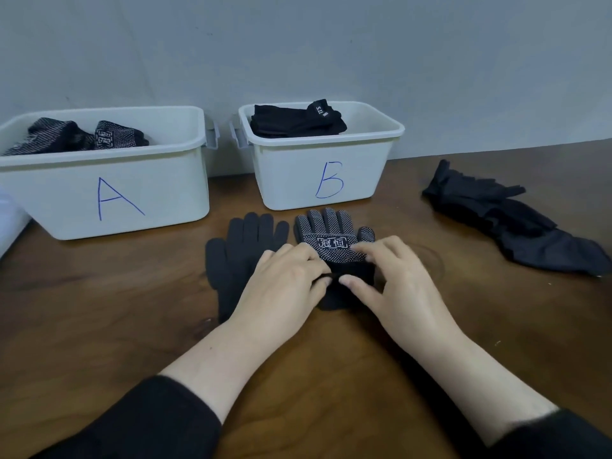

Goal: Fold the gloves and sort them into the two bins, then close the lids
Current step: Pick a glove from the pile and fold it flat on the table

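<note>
A dotted black glove (332, 228) with a white printed label lies flat on the brown table, fingers pointing away from me. A plain black glove (238, 253) lies just left of it. My left hand (284, 279) and my right hand (394, 286) both pinch the dotted glove at its cuff, thumbs under the fabric edge and fingers on top. Bin A (106, 193) at the left holds dotted gloves (82, 137). Bin B (324, 173) behind the gloves holds folded plain black gloves (294, 122). Both bins stand with no lids on.
A heap of several black gloves (510, 220) lies on the table at the right. A grey wall rises right behind the bins. Something white (8, 223) shows at the far left edge.
</note>
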Action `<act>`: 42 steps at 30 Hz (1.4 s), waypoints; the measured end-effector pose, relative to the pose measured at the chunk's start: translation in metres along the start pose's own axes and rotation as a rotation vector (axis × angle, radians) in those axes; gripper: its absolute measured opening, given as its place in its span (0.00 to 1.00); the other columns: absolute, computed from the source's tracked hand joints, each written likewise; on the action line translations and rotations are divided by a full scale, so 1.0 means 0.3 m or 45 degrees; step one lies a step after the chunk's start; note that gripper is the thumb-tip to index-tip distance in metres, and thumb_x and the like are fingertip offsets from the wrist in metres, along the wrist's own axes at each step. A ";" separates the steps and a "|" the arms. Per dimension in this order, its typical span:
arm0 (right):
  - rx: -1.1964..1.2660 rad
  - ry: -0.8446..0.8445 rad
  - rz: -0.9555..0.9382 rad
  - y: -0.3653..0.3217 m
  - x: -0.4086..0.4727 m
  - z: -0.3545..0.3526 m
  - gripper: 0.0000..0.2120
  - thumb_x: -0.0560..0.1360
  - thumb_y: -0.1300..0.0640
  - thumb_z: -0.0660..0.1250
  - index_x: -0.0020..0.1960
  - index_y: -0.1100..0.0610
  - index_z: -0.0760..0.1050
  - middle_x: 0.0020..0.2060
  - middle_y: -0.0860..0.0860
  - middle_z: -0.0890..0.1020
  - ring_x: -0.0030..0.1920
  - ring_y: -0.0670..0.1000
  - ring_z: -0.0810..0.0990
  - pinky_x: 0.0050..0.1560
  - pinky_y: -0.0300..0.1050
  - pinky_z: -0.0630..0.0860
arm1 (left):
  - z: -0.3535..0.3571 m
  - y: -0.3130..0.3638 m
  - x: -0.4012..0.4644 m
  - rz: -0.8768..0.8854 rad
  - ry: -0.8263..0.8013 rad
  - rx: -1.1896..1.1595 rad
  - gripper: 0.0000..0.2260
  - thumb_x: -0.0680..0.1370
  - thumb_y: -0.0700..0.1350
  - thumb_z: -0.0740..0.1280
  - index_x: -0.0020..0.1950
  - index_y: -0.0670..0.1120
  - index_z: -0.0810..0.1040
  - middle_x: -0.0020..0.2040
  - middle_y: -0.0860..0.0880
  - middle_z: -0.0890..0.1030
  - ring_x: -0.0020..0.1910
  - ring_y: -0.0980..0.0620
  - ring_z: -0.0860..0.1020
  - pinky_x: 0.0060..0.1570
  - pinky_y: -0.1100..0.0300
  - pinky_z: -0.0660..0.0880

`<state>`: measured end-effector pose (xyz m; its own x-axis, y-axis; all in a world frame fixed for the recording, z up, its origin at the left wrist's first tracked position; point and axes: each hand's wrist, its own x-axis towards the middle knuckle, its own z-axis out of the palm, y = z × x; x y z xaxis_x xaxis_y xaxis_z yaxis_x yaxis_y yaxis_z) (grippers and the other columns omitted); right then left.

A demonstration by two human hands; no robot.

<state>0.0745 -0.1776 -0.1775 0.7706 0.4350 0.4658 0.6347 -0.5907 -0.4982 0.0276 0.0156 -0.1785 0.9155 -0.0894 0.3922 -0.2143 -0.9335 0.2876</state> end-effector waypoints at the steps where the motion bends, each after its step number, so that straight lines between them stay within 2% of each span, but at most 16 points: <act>1: -0.009 0.015 0.085 0.002 -0.001 -0.011 0.21 0.75 0.44 0.70 0.66 0.48 0.75 0.51 0.42 0.74 0.54 0.43 0.74 0.56 0.39 0.72 | -0.001 0.002 0.002 -0.011 0.042 -0.017 0.08 0.81 0.51 0.65 0.54 0.52 0.82 0.51 0.56 0.77 0.51 0.52 0.73 0.53 0.52 0.69; 5: 0.088 -0.125 0.262 0.022 -0.010 -0.040 0.19 0.79 0.48 0.66 0.69 0.43 0.68 0.51 0.38 0.80 0.54 0.40 0.78 0.58 0.43 0.75 | -0.009 0.008 -0.006 0.010 0.128 -0.077 0.05 0.80 0.48 0.67 0.51 0.49 0.82 0.49 0.55 0.79 0.48 0.51 0.75 0.51 0.49 0.72; 8: 0.133 -0.133 0.316 0.029 -0.008 -0.046 0.16 0.82 0.51 0.62 0.68 0.43 0.69 0.50 0.38 0.82 0.45 0.39 0.78 0.47 0.35 0.72 | -0.013 0.007 -0.014 0.050 0.139 -0.114 0.04 0.80 0.46 0.68 0.50 0.48 0.82 0.48 0.54 0.80 0.47 0.51 0.76 0.49 0.48 0.75; 10: 0.151 -0.103 0.355 0.033 -0.006 -0.048 0.14 0.83 0.55 0.59 0.67 0.43 0.71 0.50 0.40 0.83 0.42 0.40 0.78 0.42 0.32 0.71 | -0.017 0.004 -0.020 0.086 0.112 -0.113 0.05 0.79 0.46 0.69 0.50 0.47 0.83 0.49 0.53 0.81 0.48 0.51 0.78 0.49 0.48 0.77; 14: 0.133 -0.089 0.401 0.030 -0.004 -0.051 0.17 0.82 0.60 0.57 0.65 0.44 0.72 0.48 0.40 0.84 0.46 0.35 0.78 0.42 0.27 0.70 | -0.030 0.006 -0.043 0.143 0.090 -0.076 0.09 0.77 0.48 0.67 0.51 0.48 0.86 0.50 0.54 0.84 0.49 0.52 0.81 0.50 0.49 0.80; 17: 0.125 -0.078 0.409 0.026 0.000 -0.057 0.17 0.81 0.59 0.57 0.65 0.44 0.72 0.49 0.41 0.84 0.41 0.37 0.79 0.40 0.29 0.71 | -0.033 0.017 -0.052 0.159 0.066 -0.076 0.11 0.77 0.51 0.67 0.51 0.49 0.86 0.52 0.55 0.84 0.51 0.54 0.81 0.52 0.51 0.80; 19: 0.140 -0.059 0.408 0.028 -0.001 -0.054 0.15 0.82 0.58 0.58 0.64 0.44 0.73 0.48 0.41 0.84 0.40 0.37 0.78 0.39 0.29 0.71 | -0.033 0.024 -0.054 0.183 -0.030 -0.056 0.14 0.78 0.56 0.66 0.53 0.50 0.86 0.56 0.56 0.83 0.54 0.56 0.80 0.55 0.52 0.79; 21: 0.141 -0.004 0.351 0.032 -0.004 -0.056 0.13 0.82 0.58 0.60 0.62 0.44 0.74 0.46 0.40 0.82 0.42 0.38 0.78 0.41 0.31 0.70 | -0.041 0.026 -0.055 0.161 -0.151 -0.064 0.21 0.79 0.64 0.60 0.58 0.53 0.85 0.60 0.58 0.81 0.59 0.58 0.76 0.62 0.53 0.74; 23: 0.125 0.025 0.186 0.045 -0.005 -0.071 0.10 0.81 0.58 0.64 0.59 0.47 0.77 0.46 0.40 0.78 0.47 0.41 0.77 0.48 0.34 0.71 | -0.048 0.023 -0.058 0.134 -0.199 -0.109 0.25 0.78 0.68 0.56 0.63 0.55 0.82 0.63 0.60 0.78 0.62 0.60 0.73 0.67 0.55 0.68; 26: 0.122 -0.270 -0.086 0.083 -0.007 -0.106 0.08 0.79 0.53 0.69 0.58 0.47 0.80 0.55 0.38 0.77 0.60 0.43 0.75 0.63 0.33 0.67 | -0.032 0.023 -0.061 0.140 -0.247 -0.061 0.25 0.78 0.67 0.61 0.70 0.56 0.75 0.65 0.61 0.73 0.64 0.61 0.68 0.69 0.57 0.62; 28: 0.080 -0.518 -0.148 0.107 -0.007 -0.123 0.14 0.76 0.46 0.72 0.61 0.45 0.80 0.59 0.36 0.75 0.64 0.41 0.71 0.68 0.33 0.63 | -0.020 0.023 -0.058 0.151 -0.232 -0.054 0.21 0.79 0.62 0.64 0.69 0.55 0.78 0.63 0.59 0.74 0.63 0.59 0.68 0.68 0.55 0.63; 30: 0.017 -0.620 -0.156 0.121 -0.007 -0.125 0.19 0.74 0.40 0.71 0.64 0.42 0.79 0.60 0.34 0.73 0.65 0.38 0.68 0.70 0.37 0.60 | -0.021 0.015 -0.054 0.161 -0.197 -0.075 0.16 0.80 0.58 0.66 0.64 0.55 0.82 0.60 0.57 0.77 0.61 0.57 0.71 0.66 0.54 0.65; 34: -0.119 -0.497 -0.257 0.118 -0.008 -0.097 0.18 0.75 0.38 0.66 0.62 0.42 0.80 0.57 0.35 0.74 0.61 0.39 0.70 0.68 0.48 0.64 | -0.035 -0.006 -0.060 0.174 -0.187 -0.088 0.13 0.80 0.57 0.65 0.60 0.55 0.84 0.60 0.58 0.78 0.61 0.57 0.71 0.66 0.54 0.64; 37: -0.225 -0.365 -0.328 0.096 -0.007 -0.071 0.13 0.77 0.43 0.66 0.56 0.45 0.82 0.54 0.38 0.76 0.60 0.44 0.72 0.64 0.52 0.68 | -0.045 0.004 -0.068 0.156 -0.199 -0.067 0.23 0.77 0.65 0.63 0.67 0.56 0.79 0.66 0.59 0.73 0.67 0.59 0.66 0.70 0.59 0.56; 39: -0.197 -0.335 -0.324 0.083 -0.010 -0.061 0.11 0.78 0.45 0.65 0.54 0.47 0.82 0.53 0.38 0.76 0.59 0.43 0.73 0.65 0.52 0.68 | -0.046 0.010 -0.067 0.125 -0.220 -0.047 0.27 0.77 0.66 0.63 0.72 0.56 0.73 0.70 0.60 0.70 0.70 0.60 0.63 0.70 0.62 0.51; 42: -0.144 -0.322 -0.336 0.077 -0.015 -0.062 0.10 0.80 0.45 0.62 0.53 0.48 0.80 0.55 0.37 0.76 0.59 0.41 0.73 0.66 0.52 0.66 | -0.037 0.010 -0.061 0.146 -0.192 -0.016 0.21 0.79 0.61 0.64 0.70 0.57 0.75 0.70 0.59 0.72 0.70 0.58 0.65 0.72 0.57 0.54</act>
<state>0.0846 -0.2057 -0.1775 0.5803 0.7280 0.3652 0.8138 -0.5010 -0.2945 0.0064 0.0183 -0.1753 0.9253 -0.2466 0.2880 -0.3233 -0.9100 0.2596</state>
